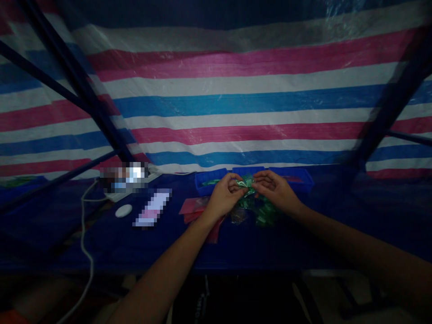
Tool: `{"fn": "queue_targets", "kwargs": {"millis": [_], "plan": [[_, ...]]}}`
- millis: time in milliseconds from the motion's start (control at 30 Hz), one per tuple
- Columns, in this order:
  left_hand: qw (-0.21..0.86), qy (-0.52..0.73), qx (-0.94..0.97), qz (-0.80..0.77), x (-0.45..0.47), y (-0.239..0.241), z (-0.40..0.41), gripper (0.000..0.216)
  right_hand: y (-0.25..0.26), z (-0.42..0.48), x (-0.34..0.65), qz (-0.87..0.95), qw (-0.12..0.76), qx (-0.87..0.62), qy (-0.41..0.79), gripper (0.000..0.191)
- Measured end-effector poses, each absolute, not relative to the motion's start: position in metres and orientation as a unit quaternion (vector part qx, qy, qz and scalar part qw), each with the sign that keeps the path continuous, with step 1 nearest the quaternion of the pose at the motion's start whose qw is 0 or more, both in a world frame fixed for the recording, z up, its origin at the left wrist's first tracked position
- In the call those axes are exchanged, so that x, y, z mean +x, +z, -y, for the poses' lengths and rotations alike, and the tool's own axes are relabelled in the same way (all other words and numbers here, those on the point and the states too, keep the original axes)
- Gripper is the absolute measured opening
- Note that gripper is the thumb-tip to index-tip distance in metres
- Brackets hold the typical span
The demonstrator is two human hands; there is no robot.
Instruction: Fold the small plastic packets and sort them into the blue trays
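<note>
Both my hands meet over the middle of a dark blue table [290, 238]. My left hand [225, 194] and my right hand [276, 190] are each closed in a pinch on the same small green shiny packet [246, 183], held between them a little above the table. Below the hands lies a loose heap of more green packets [261, 212]. Red and pink flat packets [197, 208] lie just left of the heap, partly under my left wrist. The light is dim, so finer details of the packets do not show.
Blue shallow trays [211, 179] stand in a row behind my hands. At the left lie a white round object [123, 210], a blurred flat item [152, 208] and a white cable [85, 234]. A striped tarpaulin [236, 99] with dark poles forms the back wall.
</note>
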State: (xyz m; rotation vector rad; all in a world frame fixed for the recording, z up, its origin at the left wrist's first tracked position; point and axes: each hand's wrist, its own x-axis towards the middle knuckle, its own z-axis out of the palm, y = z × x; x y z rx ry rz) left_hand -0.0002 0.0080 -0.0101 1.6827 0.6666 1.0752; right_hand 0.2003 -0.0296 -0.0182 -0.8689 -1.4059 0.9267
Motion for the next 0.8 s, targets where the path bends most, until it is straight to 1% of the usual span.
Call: {"fn": "queue_targets", "kwargs": {"millis": [67,133,200,300,600,700,800], "plan": [[0.485,0.443,0.703,-0.272,0.001,-0.008,-0.004,0.044,-0.018,0.028,0.199,0.589,0.586,-0.373,0.413,0.044],[0.465,0.443,0.715,-0.274,0.002,-0.006,-0.001,0.051,-0.020,0.026,0.201,0.587,0.578,-0.376,0.425,0.046],[0.449,0.437,0.728,-0.279,0.003,-0.006,0.000,0.052,-0.023,0.023,0.203,0.587,0.568,-0.378,0.436,0.044],[0.433,0.425,0.743,-0.283,0.002,-0.007,0.000,0.049,-0.026,0.022,0.205,0.594,0.555,-0.374,0.447,0.041],[0.350,0.407,0.786,-0.305,0.001,-0.005,0.004,0.044,-0.024,0.028,0.203,0.623,0.518,-0.400,0.429,0.033],[0.286,0.421,0.796,-0.327,0.001,-0.002,0.007,0.043,-0.024,0.027,0.204,0.622,0.539,-0.421,0.382,0.031],[0.248,0.418,0.803,-0.345,0.001,0.001,0.012,0.045,-0.023,0.028,0.206,0.626,0.576,-0.447,0.278,0.025]]}}
